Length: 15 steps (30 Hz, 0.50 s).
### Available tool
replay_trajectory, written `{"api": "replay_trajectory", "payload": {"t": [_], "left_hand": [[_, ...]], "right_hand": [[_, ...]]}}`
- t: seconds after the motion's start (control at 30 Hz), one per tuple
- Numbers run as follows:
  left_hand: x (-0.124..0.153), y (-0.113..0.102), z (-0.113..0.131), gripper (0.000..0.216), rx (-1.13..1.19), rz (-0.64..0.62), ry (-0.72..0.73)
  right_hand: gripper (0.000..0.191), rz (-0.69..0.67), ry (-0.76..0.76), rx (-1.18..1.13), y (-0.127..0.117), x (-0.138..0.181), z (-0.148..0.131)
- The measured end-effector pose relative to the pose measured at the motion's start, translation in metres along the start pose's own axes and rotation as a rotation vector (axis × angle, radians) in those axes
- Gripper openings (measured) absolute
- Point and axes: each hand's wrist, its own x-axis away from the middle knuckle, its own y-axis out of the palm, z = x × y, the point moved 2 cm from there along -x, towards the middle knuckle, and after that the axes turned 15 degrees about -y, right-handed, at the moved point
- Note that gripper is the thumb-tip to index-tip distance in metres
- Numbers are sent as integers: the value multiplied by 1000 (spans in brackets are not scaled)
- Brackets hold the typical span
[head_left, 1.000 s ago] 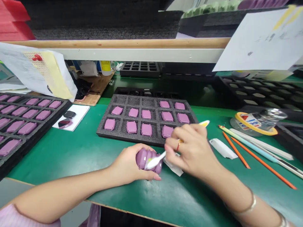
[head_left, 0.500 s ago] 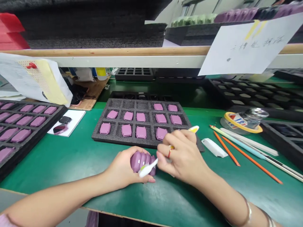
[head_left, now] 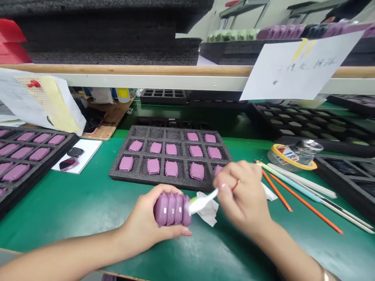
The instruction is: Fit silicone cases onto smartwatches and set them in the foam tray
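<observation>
My left hand [head_left: 148, 222] is wrapped round a stack of purple cases [head_left: 172, 209] held side by side on the green mat [head_left: 88, 199]. My right hand [head_left: 244, 195], a ring on one finger, pinches a white stick-like tool [head_left: 202, 201] whose tip touches the right end of the stack. A crumpled white wipe [head_left: 209, 212] lies just under the tool. Behind the hands sits a dark foam tray [head_left: 171, 134] with several purple cases in its pockets.
Another foam tray of purple cases [head_left: 26, 154] lies at the left, beside a white pad with two small devices [head_left: 76, 155]. At the right are orange and white sticks [head_left: 295, 187], a tape roll with a glass jar [head_left: 294, 156], and dark trays [head_left: 336, 128]. A shelf runs overhead.
My right hand has drawn back to the right, and the tool's tip has shifted from the stack's front to its right end. The wipe now shows beneath it. The view has tilted up slightly.
</observation>
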Motion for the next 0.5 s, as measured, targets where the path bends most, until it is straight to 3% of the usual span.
{"api": "replay_trajectory", "payload": {"t": [0.07,0.13,0.2,0.37,0.5], "left_hand": [[2,-1,2,55,6,35,27],[3,-2,3,55,16,50,30],[4,-3,3,55,20,47,27],[6,-3,6,58,23,29,41],[9,-3,8,55,7,27,73]], "right_hand": [[33,-16,-74,-15,-1,-1,-3],[35,-7,-29,101,-1,1,3],[37,33,117,175,-2,6,15],[51,50,352,-82,-5,14,34],[72,66,631,-74,-13,17,46]]}}
